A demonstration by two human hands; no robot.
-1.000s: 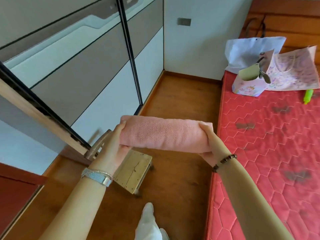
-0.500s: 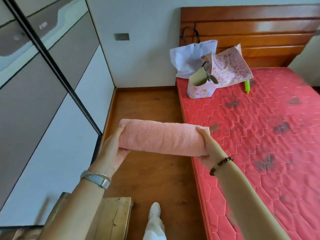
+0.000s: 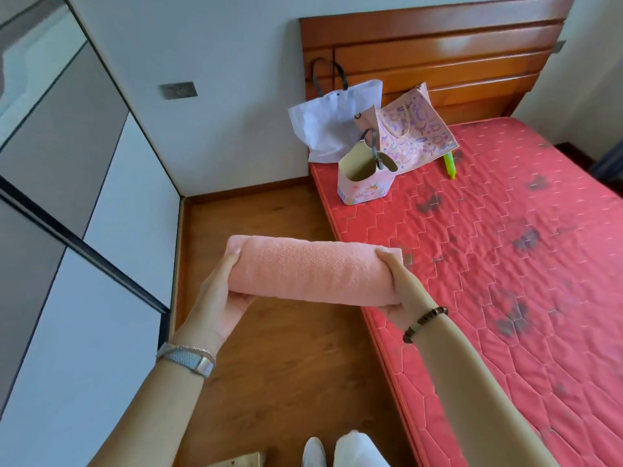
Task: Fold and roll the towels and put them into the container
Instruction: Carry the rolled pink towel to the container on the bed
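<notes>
A pink towel (image 3: 313, 273), rolled into a thick cylinder, lies level in the air above the wooden floor beside the bed. My left hand (image 3: 219, 298) grips its left end from below and my right hand (image 3: 401, 288) cups its right end. A small open pink container (image 3: 365, 183) with a dark handle stands on the near left corner of the red mattress, beyond the towel and apart from it. Its inside looks empty from here.
The red quilted mattress (image 3: 505, 281) fills the right side, with a wooden headboard (image 3: 438, 59) behind. A white bag (image 3: 333, 126), a pink patterned bag (image 3: 418, 133) and a green marker (image 3: 450, 165) lie near the container. Wardrobe doors (image 3: 67, 230) line the left. A wooden stool corner (image 3: 236, 461) shows at the bottom.
The view has swung right, away from the wardrobe and towards the bed, so the container now lies nearer the middle. Both hands keep the same hold on the rolled towel.
</notes>
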